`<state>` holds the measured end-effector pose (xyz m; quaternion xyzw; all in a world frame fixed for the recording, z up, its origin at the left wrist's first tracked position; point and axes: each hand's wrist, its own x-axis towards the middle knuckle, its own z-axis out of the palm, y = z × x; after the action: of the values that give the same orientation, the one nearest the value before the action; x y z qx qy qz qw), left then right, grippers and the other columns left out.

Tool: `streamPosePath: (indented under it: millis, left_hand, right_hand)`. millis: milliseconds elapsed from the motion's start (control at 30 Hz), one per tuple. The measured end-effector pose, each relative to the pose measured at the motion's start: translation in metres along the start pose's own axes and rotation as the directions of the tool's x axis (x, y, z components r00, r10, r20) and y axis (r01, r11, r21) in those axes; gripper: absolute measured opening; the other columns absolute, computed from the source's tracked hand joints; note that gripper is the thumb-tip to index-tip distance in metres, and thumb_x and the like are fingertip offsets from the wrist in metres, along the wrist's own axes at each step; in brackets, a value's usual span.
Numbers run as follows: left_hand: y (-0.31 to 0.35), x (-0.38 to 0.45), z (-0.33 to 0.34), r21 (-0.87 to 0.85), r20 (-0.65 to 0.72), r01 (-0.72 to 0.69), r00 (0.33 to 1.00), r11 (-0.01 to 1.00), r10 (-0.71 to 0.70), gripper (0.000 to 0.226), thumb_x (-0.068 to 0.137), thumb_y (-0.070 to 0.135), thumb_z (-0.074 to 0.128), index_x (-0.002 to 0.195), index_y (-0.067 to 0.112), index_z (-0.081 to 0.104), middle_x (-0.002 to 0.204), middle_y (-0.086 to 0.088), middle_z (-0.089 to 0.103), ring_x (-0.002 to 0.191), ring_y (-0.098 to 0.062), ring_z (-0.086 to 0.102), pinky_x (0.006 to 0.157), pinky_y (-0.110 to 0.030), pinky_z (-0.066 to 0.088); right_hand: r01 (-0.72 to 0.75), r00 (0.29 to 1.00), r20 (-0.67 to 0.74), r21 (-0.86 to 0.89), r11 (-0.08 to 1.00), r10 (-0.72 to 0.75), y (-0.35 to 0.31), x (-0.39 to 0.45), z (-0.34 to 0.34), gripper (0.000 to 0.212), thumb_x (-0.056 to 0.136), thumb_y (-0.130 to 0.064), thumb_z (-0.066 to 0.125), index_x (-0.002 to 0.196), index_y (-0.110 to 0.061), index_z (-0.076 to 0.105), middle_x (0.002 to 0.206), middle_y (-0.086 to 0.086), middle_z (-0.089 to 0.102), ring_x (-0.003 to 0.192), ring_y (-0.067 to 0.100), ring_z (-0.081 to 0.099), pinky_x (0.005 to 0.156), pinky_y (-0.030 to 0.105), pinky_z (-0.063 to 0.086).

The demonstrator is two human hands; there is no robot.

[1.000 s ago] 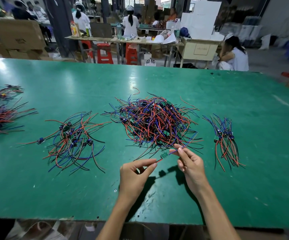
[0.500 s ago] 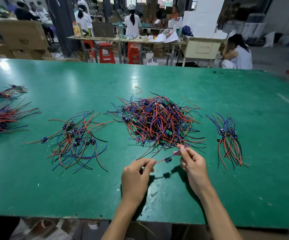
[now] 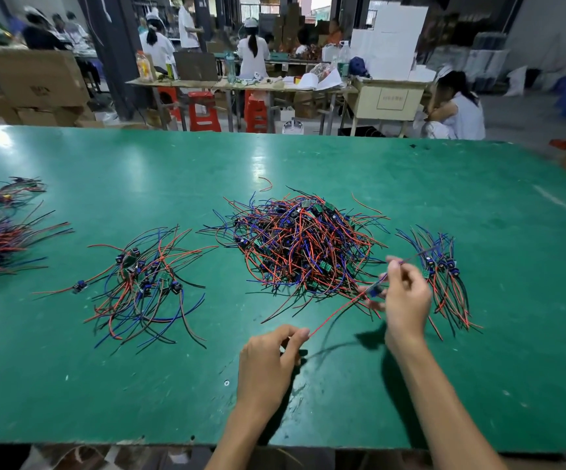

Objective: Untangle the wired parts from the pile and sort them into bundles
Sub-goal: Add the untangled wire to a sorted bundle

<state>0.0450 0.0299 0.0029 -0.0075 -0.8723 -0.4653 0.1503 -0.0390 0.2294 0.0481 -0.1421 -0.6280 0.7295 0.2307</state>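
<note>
Separation step: my left hand (image 3: pixel 268 361) pinches the red lead's end, my right hand (image 3: pixel 405 300) pinches the wired part (image 3: pixel 375 291), held at the pile (image 3: pixel 303 245) edge. Next, probably, laying it on the right bundle (image 3: pixel 444 276).

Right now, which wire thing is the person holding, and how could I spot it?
Find the big tangled pile in the middle of the green table. Just in front of it, the wired part stretches between the left hand and right hand. It alone hangs above the table, its red wire pulled straight.
</note>
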Motion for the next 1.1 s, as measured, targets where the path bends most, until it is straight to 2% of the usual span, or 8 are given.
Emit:
streamPosePath:
  millis: [133,333,467,567,767,900,1000,1100]
  left_hand:
    - [-0.001,0.006,-0.004,-0.283,-0.023,0.184,0.98,0.941,-0.198,0.025,0.097,0.039,0.063,0.076,0.033,0.075,0.055,0.004,0.066,0.056,-0.012,0.068,0.061,-0.044,0.059]
    - [-0.003,0.013,-0.005,-0.382,-0.089,0.225,0.957,0.897,-0.277,0.028,0.1,0.035,0.061,0.075,0.031,0.074,0.054,-0.003,0.063,0.052,-0.021,0.061,0.052,-0.052,0.056]
    - [-0.007,0.015,-0.003,-0.406,-0.081,0.243,0.951,0.881,-0.299,0.027,0.099,0.035,0.062,0.076,0.028,0.074,0.054,-0.003,0.062,0.049,-0.016,0.057,0.054,-0.052,0.055]
    - [-0.006,0.014,-0.004,-0.405,-0.08,0.239,0.952,0.883,-0.295,0.028,0.099,0.036,0.062,0.075,0.028,0.074,0.054,-0.003,0.063,0.049,-0.014,0.056,0.054,-0.052,0.055]
    - [-0.002,0.012,-0.007,-0.422,-0.078,0.239,0.951,0.874,-0.298,0.029,0.099,0.034,0.062,0.074,0.026,0.074,0.054,-0.005,0.062,0.05,-0.015,0.056,0.053,-0.052,0.053]
    - [0.001,0.012,-0.008,-0.441,-0.063,0.252,0.949,0.862,-0.309,0.029,0.099,0.033,0.062,0.073,0.025,0.074,0.055,-0.007,0.063,0.05,-0.016,0.055,0.053,-0.052,0.053]
    - [0.003,0.015,-0.01,-0.464,-0.07,0.267,0.94,0.845,-0.335,0.03,0.099,0.032,0.062,0.072,0.025,0.074,0.055,-0.007,0.063,0.048,-0.016,0.051,0.051,-0.046,0.05]
    - [0.003,0.017,-0.011,-0.51,-0.111,0.276,0.918,0.815,-0.38,0.032,0.1,0.032,0.06,0.071,0.024,0.073,0.055,-0.007,0.062,0.047,-0.016,0.047,0.049,-0.036,0.041]
  right_hand:
    - [0.082,0.987,-0.091,-0.428,0.9,-0.134,-0.032,0.093,-0.015,0.027,0.101,-0.027,0.052,0.108,-0.018,0.076,0.077,-0.001,0.064,0.056,0.024,0.068,0.059,0.038,0.057]
    - [-0.074,0.997,-0.071,-0.941,0.331,0.021,-0.035,0.154,-0.039,0.035,0.096,-0.033,0.059,0.117,-0.005,0.066,0.126,0.023,0.062,0.12,0.038,0.058,0.107,0.049,0.036]
    - [0.363,0.928,0.34,-0.738,0.568,-0.152,-0.025,0.117,0.0,0.029,0.101,-0.031,0.057,0.121,-0.014,0.068,0.118,0.011,0.072,0.099,0.021,0.064,0.087,0.031,0.045]
    - [0.496,0.861,0.48,-0.72,0.485,-0.169,-0.018,0.091,0.035,0.032,0.099,-0.045,0.059,0.116,-0.021,0.072,0.109,0.0,0.074,0.097,0.02,0.066,0.088,0.035,0.051]
    - [0.361,0.924,0.381,-0.82,0.445,-0.047,-0.006,0.084,0.055,0.019,0.094,-0.028,0.063,0.106,-0.023,0.078,0.105,0.006,0.077,0.106,0.028,0.067,0.092,0.04,0.054]
    - [0.35,0.935,0.295,-0.853,0.387,-0.197,-0.012,0.096,0.062,0.031,0.093,-0.044,0.059,0.114,-0.023,0.069,0.115,0.008,0.068,0.116,0.03,0.055,0.097,0.041,0.044]
    - [0.424,0.903,0.417,-0.83,0.362,-0.102,-0.021,0.113,0.08,0.047,0.102,-0.037,0.05,0.145,-0.017,0.05,0.139,0.017,0.055,0.131,0.033,0.045,0.107,0.045,0.038]
    - [0.462,0.855,0.518,-0.786,0.411,0.029,-0.026,0.116,0.097,0.042,0.103,-0.037,0.055,0.142,-0.02,0.055,0.133,0.011,0.064,0.125,0.031,0.055,0.104,0.043,0.045]
